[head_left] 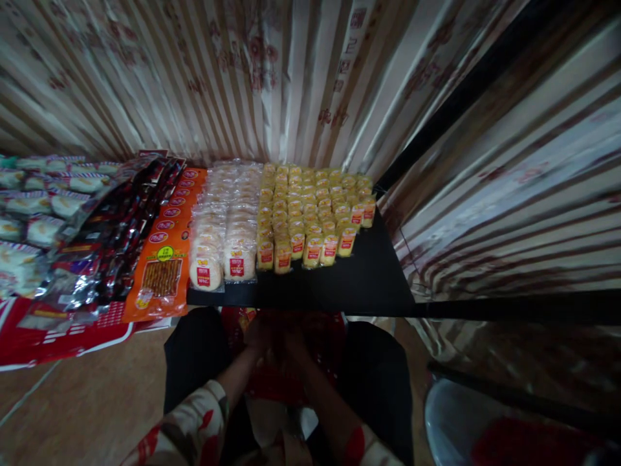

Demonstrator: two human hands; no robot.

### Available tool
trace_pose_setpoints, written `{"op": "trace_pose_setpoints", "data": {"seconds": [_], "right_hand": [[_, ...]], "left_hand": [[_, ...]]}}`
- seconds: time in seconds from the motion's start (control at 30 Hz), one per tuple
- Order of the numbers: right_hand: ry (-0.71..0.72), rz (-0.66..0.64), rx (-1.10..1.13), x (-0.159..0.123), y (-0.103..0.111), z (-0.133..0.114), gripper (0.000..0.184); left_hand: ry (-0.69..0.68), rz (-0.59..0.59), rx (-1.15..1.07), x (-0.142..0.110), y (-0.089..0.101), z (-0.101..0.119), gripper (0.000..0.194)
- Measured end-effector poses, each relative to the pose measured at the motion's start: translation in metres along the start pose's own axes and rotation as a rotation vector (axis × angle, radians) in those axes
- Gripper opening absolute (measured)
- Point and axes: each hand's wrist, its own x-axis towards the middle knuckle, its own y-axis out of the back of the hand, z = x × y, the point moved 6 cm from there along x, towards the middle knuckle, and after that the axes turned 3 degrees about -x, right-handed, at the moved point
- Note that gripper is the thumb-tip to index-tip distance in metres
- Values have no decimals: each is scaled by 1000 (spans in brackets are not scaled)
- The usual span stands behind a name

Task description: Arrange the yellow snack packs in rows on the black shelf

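Both my forearms reach into a red basket [276, 390] between my knees, just below the front edge of a black shelf [334, 294]. My left hand [257, 336] and my right hand [295, 343] are close together in deep shadow inside it. Their fingers are too dark and blurred to make out, and what they touch or hold cannot be seen. A small yellowish item [246, 318] shows at the basket's far left, near my left hand. On the shelf above stand rows of small yellow packets [315, 246] and, beside them, two rows of round white wrapped crackers [237, 259].
Left of the crackers lie an orange snack pack [162, 272], overlapping dark red packs [107, 252] and white wrapped packets [32, 204]. Another red basket [92, 336] sits below these. Striped curtains [272, 84] hang behind. A pale rounded container [449, 421] is at lower right.
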Motion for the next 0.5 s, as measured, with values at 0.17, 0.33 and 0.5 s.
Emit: {"op": "trace_pose_setpoints", "data": {"seconds": [0.17,0.33,0.5], "right_hand": [[-13,27,86,-11,12,-18,23],[-24,46,148,-36,33,-38,33],[-10,77,309,-56,61,-60,38]], "left_hand": [[-138,-54,-222,-28,11,19,32],[-251,-73,-330,-56,18,29,30],[-404,-109,-407,-81,29,45,35]]}}
